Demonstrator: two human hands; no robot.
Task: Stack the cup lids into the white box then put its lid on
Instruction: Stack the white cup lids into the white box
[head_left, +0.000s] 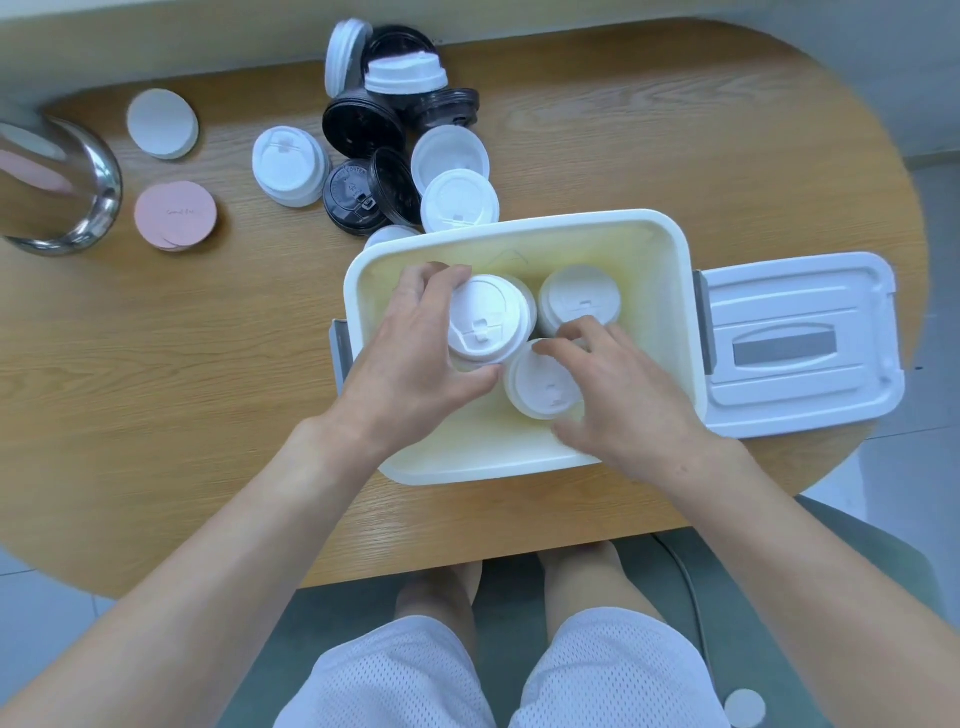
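Observation:
The white box (675, 244) sits open in the middle of the wooden table. Inside it, my left hand (410, 353) grips a stack of white cup lids (488, 317) from the left side. My right hand (623, 395) rests its fingers around a second white lid stack (540, 384) near the box's front. A third white stack (579, 296) stands at the back right of the box, untouched. The box's lid (800, 343) lies flat on the table just right of the box. Loose white and black cup lids (384, 150) are heaped behind the box.
A white lid stack (288, 166) stands left of the heap. Flat white discs (162, 123) and pink discs (175, 214) lie at the far left beside a metal container (98, 208). The table's front edge runs close below the box.

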